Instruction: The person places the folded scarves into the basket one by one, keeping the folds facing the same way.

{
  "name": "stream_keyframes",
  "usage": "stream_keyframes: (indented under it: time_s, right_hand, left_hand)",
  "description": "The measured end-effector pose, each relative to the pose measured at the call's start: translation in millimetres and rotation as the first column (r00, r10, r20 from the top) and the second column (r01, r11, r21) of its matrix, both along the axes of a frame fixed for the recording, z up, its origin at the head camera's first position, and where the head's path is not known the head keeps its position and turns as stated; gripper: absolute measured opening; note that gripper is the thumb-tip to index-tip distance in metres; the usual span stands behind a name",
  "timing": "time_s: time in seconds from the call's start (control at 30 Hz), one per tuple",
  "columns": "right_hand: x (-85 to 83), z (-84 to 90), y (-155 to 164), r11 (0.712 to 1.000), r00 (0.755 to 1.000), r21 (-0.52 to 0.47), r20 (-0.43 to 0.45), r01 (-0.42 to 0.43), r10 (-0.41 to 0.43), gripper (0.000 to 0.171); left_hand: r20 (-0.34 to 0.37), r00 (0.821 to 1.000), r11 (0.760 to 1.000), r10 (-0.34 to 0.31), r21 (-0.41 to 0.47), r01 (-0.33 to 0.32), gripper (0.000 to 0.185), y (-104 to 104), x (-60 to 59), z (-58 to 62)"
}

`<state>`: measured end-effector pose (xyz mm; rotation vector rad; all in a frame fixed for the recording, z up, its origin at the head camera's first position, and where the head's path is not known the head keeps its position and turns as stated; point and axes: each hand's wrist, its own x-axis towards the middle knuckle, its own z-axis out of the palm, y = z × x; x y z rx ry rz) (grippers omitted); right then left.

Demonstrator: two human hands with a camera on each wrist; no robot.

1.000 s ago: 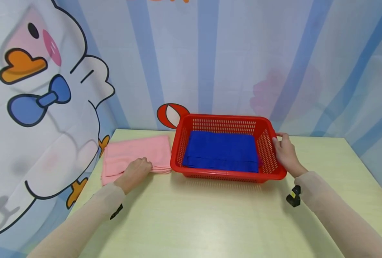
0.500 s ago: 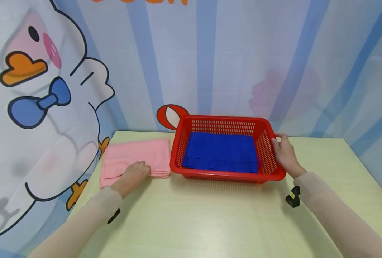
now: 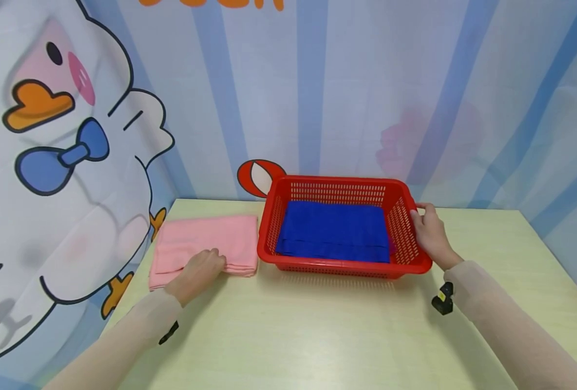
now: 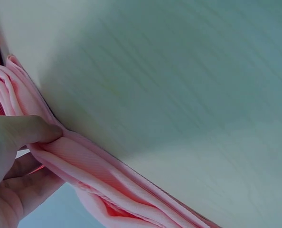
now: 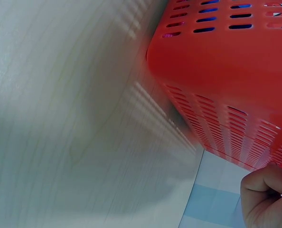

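Observation:
A folded pink cloth [image 3: 205,238] lies on the table to the left of a red plastic basket [image 3: 344,265]. My left hand [image 3: 200,275] pinches the cloth's near edge. In the left wrist view the thumb [image 4: 41,130] lies over the folded layers and the fingers [image 4: 36,187] are beneath them. Inside the basket is a folded blue cloth [image 3: 334,230]; a bit of magenta shows beside its right end. At the basket's right end, my right hand [image 3: 431,233] grips the rim. The right wrist view shows its curled fingers [image 5: 264,183] against the basket wall.
The pale wooden table [image 3: 317,336] reaches back to a printed curtain [image 3: 352,92] with blue stripes and a cartoon duck [image 3: 98,227]. The basket stands near the table's back edge.
My left hand has drawn the pink cloth slightly toward me, down and a little left in the head view. My right hand and the basket stay almost in place.

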<state>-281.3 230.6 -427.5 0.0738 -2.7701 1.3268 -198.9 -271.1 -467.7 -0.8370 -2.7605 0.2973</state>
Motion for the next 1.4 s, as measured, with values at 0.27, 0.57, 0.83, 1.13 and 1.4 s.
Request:
stream_keyframes:
  time_s: [0.27,0.57,0.83,1.13,1.4]
  right_hand:
    - [-1.7,-0.8,1.3,1.000,1.000,0.002,-0.004,0.004,-0.004,0.052]
    - [-0.3,-0.5,0.0,1.000,1.000,-0.006,0.002,0.003,-0.003,0.053]
    - [-0.9,-0.8,0.5,1.000,1.000,0.000,-0.004,0.001,-0.001,0.053]
    - [-1.1,-2.0,1.7,1.000,1.000,-0.008,-0.006,-0.002,0.002,0.052]
    - [-1.4,-2.3,1.3,1.000,1.000,-0.013,-0.003,-0.009,0.009,0.053]
  left_hand:
    - [-0.006,1.000,1.000,-0.008,0.010,0.008,0.014,-0.1,8.5,0.3]
    - [-0.001,1.000,1.000,-0.008,-0.016,0.008,0.015,-1.5,17.4,-0.1]
    - [-0.006,1.000,1.000,-0.026,0.009,0.026,0.016,-1.9,23.6,1.2]
    - [0.024,0.999,0.999,-0.028,-0.018,0.029,0.015,-0.4,32.0,3.3]
    - [0.005,0.999,0.999,-0.038,-0.010,0.038,0.016,0.1,39.2,1.9]
